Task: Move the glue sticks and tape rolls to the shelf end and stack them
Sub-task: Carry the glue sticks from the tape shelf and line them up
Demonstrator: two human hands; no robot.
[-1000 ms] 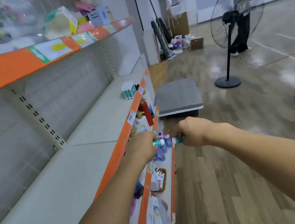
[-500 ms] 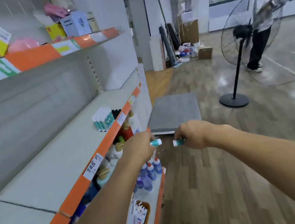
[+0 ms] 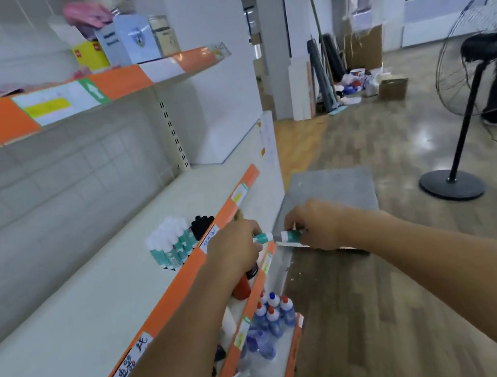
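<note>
Two hands each hold a glue stick out past the front edge of the shelf.

The left hand [image 3: 235, 247] has its fingers curled round a teal and white glue stick [image 3: 262, 237] that pokes out toward 3 o'clock. The right hand [image 3: 314, 224] grips a second glue stick [image 3: 290, 236], which points toward 9 o'clock, so the two tips nearly meet. At 9 o'clock from the left hand, a bunch of glue sticks [image 3: 170, 247] stands upright on the white shelf [image 3: 71, 326], just behind its orange edge. Some black-capped items [image 3: 202, 224] stand right beside that bunch. Below the hands, at 6 o'clock, small bottles with red and blue caps [image 3: 273, 312] sit on a lower shelf. A grey cart top [image 3: 331, 191] is behind the right hand.
</note>
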